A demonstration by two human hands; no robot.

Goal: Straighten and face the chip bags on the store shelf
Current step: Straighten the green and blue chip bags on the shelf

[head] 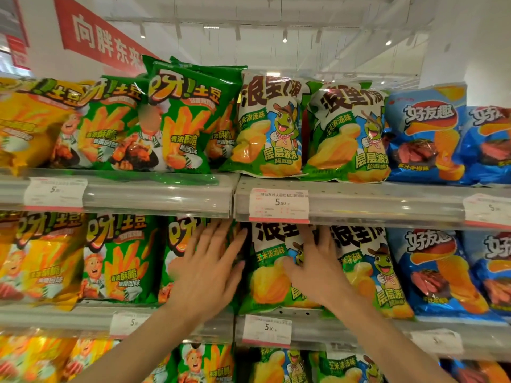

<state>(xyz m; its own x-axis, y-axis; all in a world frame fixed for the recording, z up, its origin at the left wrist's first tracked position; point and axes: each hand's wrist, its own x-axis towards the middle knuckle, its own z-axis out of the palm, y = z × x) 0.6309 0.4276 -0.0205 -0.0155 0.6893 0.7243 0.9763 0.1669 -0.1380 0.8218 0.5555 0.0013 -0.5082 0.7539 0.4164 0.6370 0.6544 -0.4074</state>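
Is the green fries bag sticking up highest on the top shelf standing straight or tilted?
Tilted. The green fries bag leans with its top toward the left, rising above its neighbours on the top shelf.

Bright from ceiling spotlights (284, 39); glare on shelf rails (154, 194); blurred, bowed at left edge; soft throughout.

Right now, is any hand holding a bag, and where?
Neither grips one. The left hand and right hand lie flat on bag fronts, fingers straight.

Shop aisle, shelves (154, 189) of chip bags (182, 117), price tags (278, 205)
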